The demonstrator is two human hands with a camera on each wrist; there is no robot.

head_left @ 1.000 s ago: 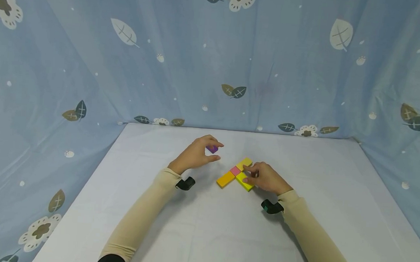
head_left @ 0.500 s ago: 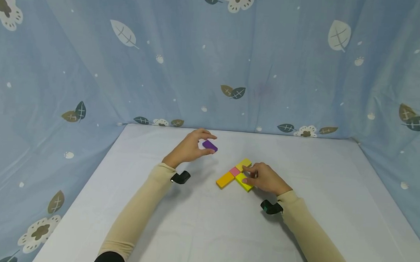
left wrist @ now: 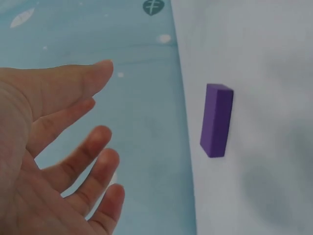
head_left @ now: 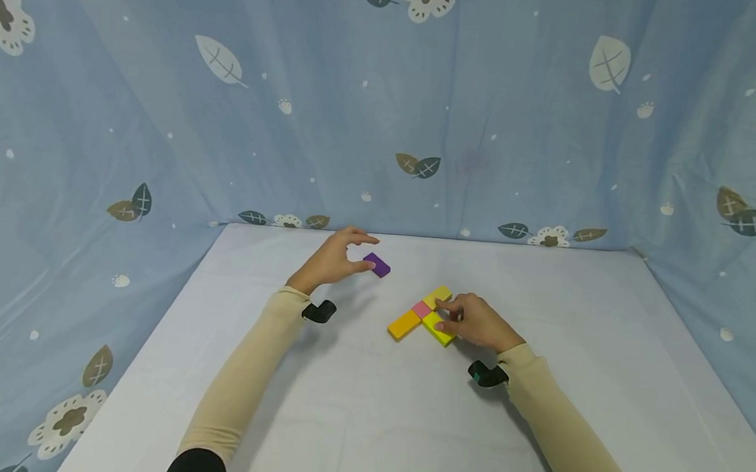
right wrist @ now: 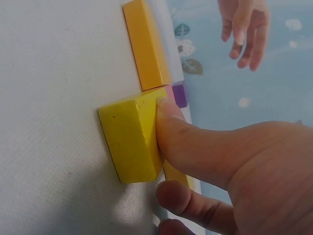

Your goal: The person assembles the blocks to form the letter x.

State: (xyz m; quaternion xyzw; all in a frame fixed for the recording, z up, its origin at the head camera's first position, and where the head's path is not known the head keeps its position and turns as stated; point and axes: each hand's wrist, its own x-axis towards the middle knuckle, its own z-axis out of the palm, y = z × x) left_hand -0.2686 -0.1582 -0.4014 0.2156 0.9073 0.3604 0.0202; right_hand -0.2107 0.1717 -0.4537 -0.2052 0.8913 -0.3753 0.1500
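A purple block (head_left: 380, 266) lies on the white table at the far middle; in the left wrist view the same purple block (left wrist: 217, 120) stands apart from the fingers. My left hand (head_left: 334, 256) hovers just left of it, thumb and fingers spread, holding nothing. My right hand (head_left: 480, 320) rests over joined blocks, its thumb pressing a bright yellow block (right wrist: 129, 139) from above. Its index fingertip is at a second yellow block (head_left: 438, 294). Between these and an orange block (head_left: 403, 326) sits a small pink block (head_left: 422, 309). The right hand partly hides both yellow blocks.
A white cloth covers the table (head_left: 367, 409). Behind and at the sides hangs a blue curtain (head_left: 333, 118) with leaf and flower prints, meeting the table's far edge just beyond the purple block.
My left hand has drawn back to the left and let go of the purple block, which now lies flat on the table. The right hand and the joined blocks have stayed put.
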